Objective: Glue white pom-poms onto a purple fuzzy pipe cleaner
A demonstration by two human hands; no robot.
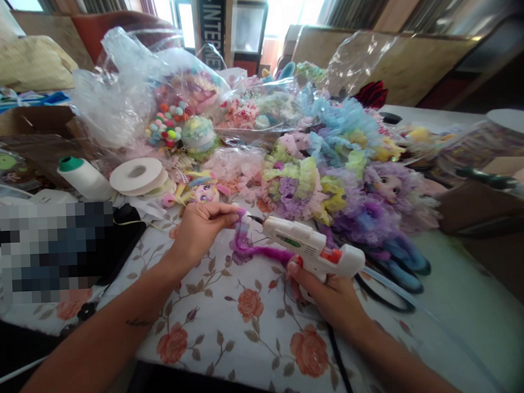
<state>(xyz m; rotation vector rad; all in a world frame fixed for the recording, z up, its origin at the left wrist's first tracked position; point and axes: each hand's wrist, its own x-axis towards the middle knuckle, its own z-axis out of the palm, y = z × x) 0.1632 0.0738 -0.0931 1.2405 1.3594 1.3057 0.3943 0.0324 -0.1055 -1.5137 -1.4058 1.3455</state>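
My right hand is wrapped round the grip of a white hot glue gun, whose nozzle points left. A clear glue stick trails from its back end. Between thumb and fingertips, my left hand pinches the end of a fuzzy purple pipe cleaner. The nozzle tip is close to that pinched end; I cannot tell whether they touch. From there the pipe cleaner curves down and runs right toward my right hand. A small doll with a pink face lies just behind my left hand.
Behind the hands is a heap of pastel ruffled fabric with a lilac-haired doll and plastic bags. At left are a thread cone and a ribbon spool. A black cable crosses the flowered tablecloth.
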